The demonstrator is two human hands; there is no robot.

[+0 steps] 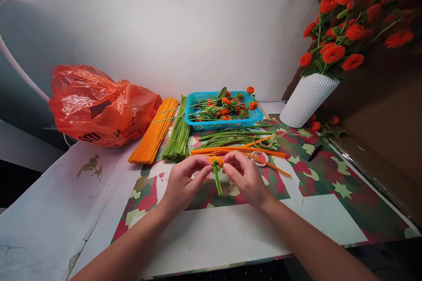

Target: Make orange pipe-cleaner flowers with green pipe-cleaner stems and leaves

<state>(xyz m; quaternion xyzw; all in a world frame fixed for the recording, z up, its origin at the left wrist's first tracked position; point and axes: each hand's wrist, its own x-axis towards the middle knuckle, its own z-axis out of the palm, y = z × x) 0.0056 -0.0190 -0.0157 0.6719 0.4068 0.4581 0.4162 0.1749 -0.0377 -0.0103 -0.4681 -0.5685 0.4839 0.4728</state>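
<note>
Both of my hands meet over the middle of the table on a small pipe-cleaner flower (pixel 216 167) with an orange head and a short green stem that hangs down. My left hand (pixel 183 180) pinches the flower head from the left. My right hand (pixel 244 174) pinches it from the right, fingers curled. Loose orange and green pipe cleaners (pixel 237 145) lie just beyond my hands, beside a small white ring of tape (pixel 260 158).
A blue basket (pixel 198 124) of finished flowers stands at the back. Bundles of orange stems (pixel 154 134) and green stems (pixel 178 136) lie left of it, then an orange plastic bag (pixel 99 105). A white ribbed vase (pixel 306 99) of orange flowers stands at right.
</note>
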